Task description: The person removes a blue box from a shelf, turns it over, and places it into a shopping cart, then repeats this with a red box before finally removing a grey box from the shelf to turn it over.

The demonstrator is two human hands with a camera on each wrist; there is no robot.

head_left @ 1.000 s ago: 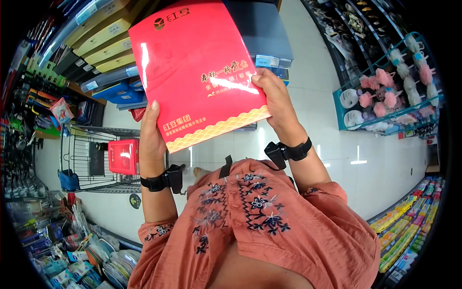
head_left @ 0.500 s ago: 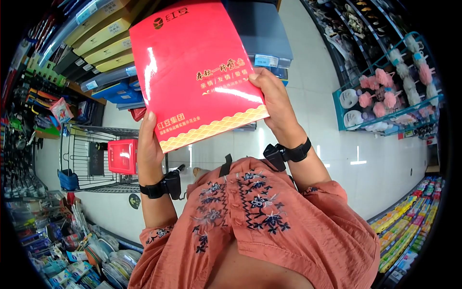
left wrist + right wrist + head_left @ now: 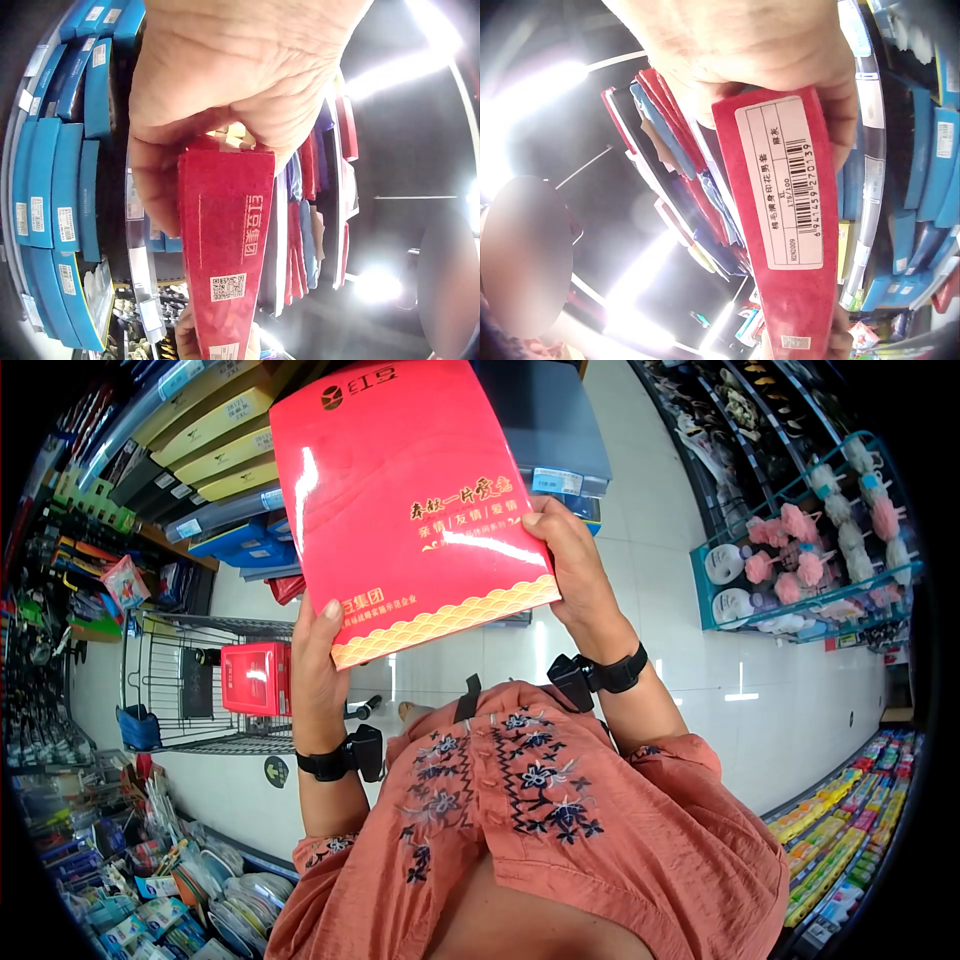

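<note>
Our left hand [image 3: 317,663] gripped the flat red box [image 3: 400,480] at its near left corner, our right hand [image 3: 577,565] slightly farther along its right edge; we held it between them, its long axis running away from us, far end leaning left.

Red box [image 3: 400,460] front: 红豆 up top, gold 奉献一片爱意, then 亲情/友情/爱情. One edge says 红豆集团, plus QR code [image 3: 228,287]. White sticker [image 3: 774,225] on another edge: 棉毛满身印花男套, 麻灰, XL, 175/100, looks like H2N2009, barcode [image 3: 804,187] 6941459270139. Price tag [image 3: 557,481] behind box too blurry tbh.
</note>
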